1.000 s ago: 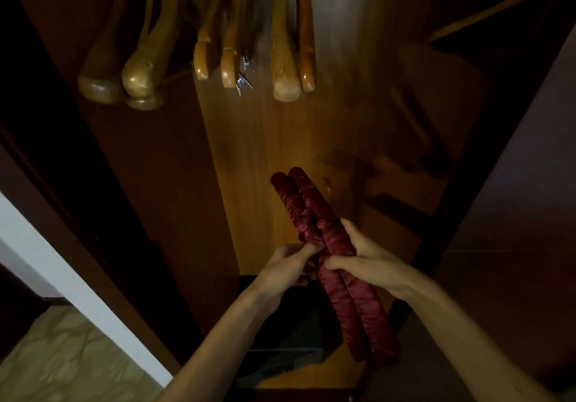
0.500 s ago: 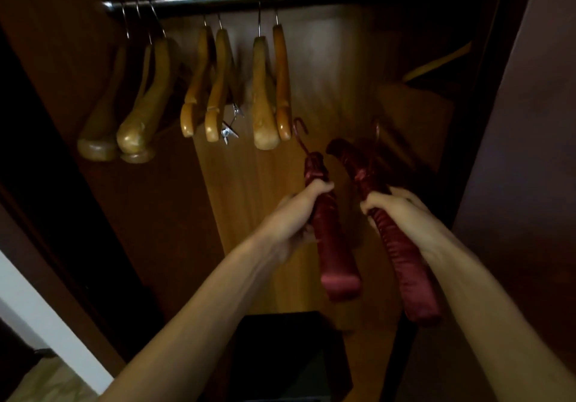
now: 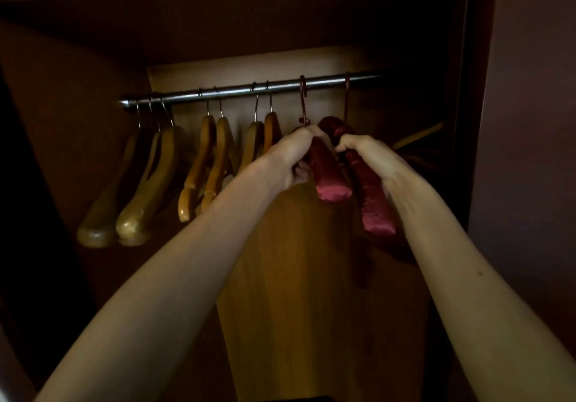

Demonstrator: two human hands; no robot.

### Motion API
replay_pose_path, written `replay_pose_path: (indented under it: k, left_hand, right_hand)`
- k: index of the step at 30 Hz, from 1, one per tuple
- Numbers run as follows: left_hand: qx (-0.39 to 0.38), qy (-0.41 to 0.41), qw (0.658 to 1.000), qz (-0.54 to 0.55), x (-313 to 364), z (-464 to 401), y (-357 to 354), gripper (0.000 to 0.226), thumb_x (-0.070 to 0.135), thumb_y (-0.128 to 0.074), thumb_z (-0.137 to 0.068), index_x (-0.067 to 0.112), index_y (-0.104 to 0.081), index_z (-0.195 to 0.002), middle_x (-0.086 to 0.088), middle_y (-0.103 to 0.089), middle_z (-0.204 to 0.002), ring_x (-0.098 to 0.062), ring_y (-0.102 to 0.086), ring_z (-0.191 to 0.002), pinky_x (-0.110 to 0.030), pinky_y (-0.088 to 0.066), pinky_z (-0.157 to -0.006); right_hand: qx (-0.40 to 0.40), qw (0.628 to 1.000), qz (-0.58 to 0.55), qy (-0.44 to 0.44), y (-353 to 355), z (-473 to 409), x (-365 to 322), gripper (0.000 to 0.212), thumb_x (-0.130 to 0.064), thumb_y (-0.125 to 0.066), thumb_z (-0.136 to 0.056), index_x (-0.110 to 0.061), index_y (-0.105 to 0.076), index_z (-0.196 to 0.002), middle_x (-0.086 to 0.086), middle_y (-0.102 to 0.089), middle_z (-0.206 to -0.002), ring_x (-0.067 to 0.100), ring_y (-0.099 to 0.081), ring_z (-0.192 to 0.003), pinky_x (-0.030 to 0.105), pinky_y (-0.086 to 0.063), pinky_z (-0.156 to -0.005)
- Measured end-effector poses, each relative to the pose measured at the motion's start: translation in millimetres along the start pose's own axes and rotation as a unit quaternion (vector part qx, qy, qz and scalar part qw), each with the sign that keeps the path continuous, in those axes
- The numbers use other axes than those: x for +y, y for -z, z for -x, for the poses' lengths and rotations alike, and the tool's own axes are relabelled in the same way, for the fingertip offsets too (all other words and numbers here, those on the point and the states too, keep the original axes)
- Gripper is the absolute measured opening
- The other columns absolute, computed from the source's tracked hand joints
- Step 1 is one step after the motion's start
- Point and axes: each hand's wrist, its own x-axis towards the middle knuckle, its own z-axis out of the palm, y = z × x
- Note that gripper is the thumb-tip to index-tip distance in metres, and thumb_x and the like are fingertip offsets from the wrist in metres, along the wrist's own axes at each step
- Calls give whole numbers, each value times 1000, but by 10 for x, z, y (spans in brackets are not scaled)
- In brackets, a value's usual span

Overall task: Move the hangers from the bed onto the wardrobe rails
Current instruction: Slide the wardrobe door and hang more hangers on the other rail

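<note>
The rail is bare metal, polished, with a bright streak of glare along it. The seven hangers toward its left end are varnished wood, honey-coloured and glossy, on thin wire hooks of plain metal. The two padded hangers toward its right end are covered in dark red cloth with a satin sheen, gathered into fine wrinkles; their hooks look wrapped in the same red, though the dim light leaves this unsure. The wardrobe's back panel is smooth wood veneer, warm brown, faintly grained.
</note>
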Motion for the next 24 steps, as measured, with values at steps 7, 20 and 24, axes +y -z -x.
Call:
replay_pose_path:
  k: [7,20,24]
  left_hand:
    - [54,1,998,-26,264,-328,15,21,38,-58,-97,18,-59,-90,-2,-59,-82,-14,-56,-69,-26,-49,-64]
    - [19,25,999,-4,294,-774,-1,26,28,-48,-102,13,-63,-87,-8,-66,-83,-22,-63,-82,-38,-55,-86]
    - [25,18,999,-16,273,-860,-54,20,30,-48,-102,15,-62,-99,-9,-67,-99,-24,-64,-96,-39,-54,-89]
  right_hand:
    - [9,999,42,7,-42,-483,-310,16,-25,-66,-81,-12,-66,-90,5,-61,-70,17,-56,-55,25,-44,-51]
    - [-11,993,114,-12,57,-1209,-384,19,-24,-61,-81,-10,-67,-90,6,-64,-76,16,-56,-58,30,-45,-58]
    - [2,990,132,-44,-45,-1061,-377,25,-25,-58,-86,-10,-68,-104,8,-64,-78,20,-59,-64,30,-45,-58]
